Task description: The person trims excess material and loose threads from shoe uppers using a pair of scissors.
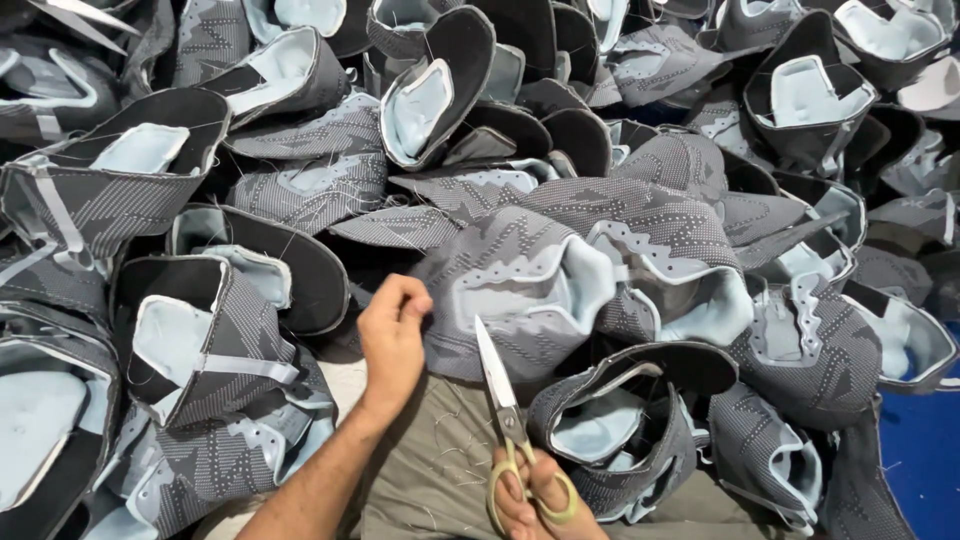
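Grey shoe upper [520,290] pinched by left fingers [405,300] — right fingers [530,490] grip closed scissors [505,410].

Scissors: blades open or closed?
Closed. The scissors show one narrow point with no gap between the blades, held in the right hand by the yellow handles.

- Floor [925,450]: a blue patch shows at the lower right; the rest is hidden.
- Shoe uppers [560,260]: grey knit with pale blue lining, heaped in a dense pile, overlapping across the whole view.
- Loose threads [440,455] lie scattered over the olive cloth [430,480] at the bottom.
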